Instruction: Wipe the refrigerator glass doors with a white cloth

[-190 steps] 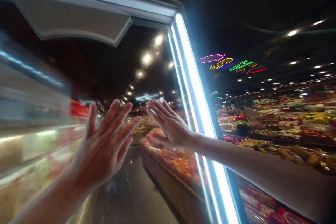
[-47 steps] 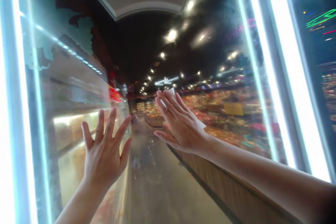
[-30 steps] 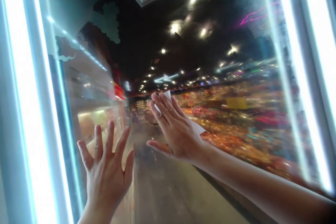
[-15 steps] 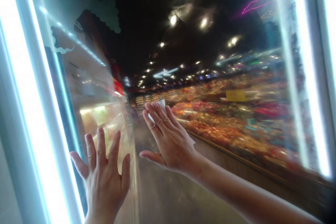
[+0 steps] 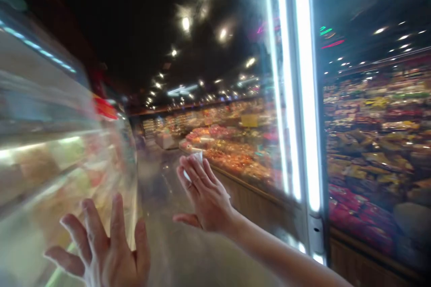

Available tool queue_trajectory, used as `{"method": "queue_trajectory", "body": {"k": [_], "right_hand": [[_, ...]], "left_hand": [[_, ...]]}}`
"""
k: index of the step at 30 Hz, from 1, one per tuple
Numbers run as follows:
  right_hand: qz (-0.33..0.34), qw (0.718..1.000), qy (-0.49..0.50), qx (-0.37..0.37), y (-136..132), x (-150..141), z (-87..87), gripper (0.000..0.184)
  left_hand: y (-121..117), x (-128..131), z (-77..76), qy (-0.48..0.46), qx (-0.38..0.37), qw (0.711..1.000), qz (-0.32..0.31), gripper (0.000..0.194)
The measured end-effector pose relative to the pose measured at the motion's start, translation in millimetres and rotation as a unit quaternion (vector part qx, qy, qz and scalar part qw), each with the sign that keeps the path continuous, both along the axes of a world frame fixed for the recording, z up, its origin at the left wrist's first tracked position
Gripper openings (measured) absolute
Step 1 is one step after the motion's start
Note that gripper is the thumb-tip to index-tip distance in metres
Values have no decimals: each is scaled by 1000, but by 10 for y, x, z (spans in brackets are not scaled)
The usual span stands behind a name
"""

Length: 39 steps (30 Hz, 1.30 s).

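My right hand (image 5: pixel 205 197) is held out flat near the middle of the view, its palm turned away from me. A thin white tissue (image 5: pixel 198 157) lies under its palm, with one corner showing above the fingertips and most of it hidden. The pale folded edge looks like paper, though blur keeps the material unsure. At lower left, my left hand (image 5: pixel 104 251) is spread wide with its palm forward, and nothing shows in it. Both hands appear to be against a clear glass pane; contact itself cannot be made out.
Bright light tubes (image 5: pixel 305 76) run up a metal door frame (image 5: pixel 316 233) at right. Beyond lie blurred heaps of packaged goods (image 5: pixel 370 143) and a wood-sided display (image 5: pixel 256 202). Lit shelves (image 5: pixel 50 161) fill the left, beside a grey floor (image 5: pixel 158 233).
The view has swung right, so the left light tubes have gone and the right frame stands further in. My left hand now sits lower and further left in view; the right keeps the tissue.
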State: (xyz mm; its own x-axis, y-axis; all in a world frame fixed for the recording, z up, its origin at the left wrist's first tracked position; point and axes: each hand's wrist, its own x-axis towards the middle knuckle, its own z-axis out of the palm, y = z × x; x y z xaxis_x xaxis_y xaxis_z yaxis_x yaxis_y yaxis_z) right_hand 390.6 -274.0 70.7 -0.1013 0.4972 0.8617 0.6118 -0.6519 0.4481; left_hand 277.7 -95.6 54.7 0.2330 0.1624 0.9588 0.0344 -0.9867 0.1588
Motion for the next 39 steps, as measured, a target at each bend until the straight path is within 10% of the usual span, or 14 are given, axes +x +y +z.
{"method": "queue_trajectory", "body": {"k": [13,24,39], "right_hand": [[-5,999,2,-33,-1266,701,53,104],[13,991,51,120,-2144,1141,129,93],[-1,995,44,90,-2185,1053,-247,92]], "left_hand": [[-1092,499,1,-9,35,999,-28,88],[-1852,949,63,1,55,997,-57,82],[-1835,872,-140,37,85,996,8,85]]}}
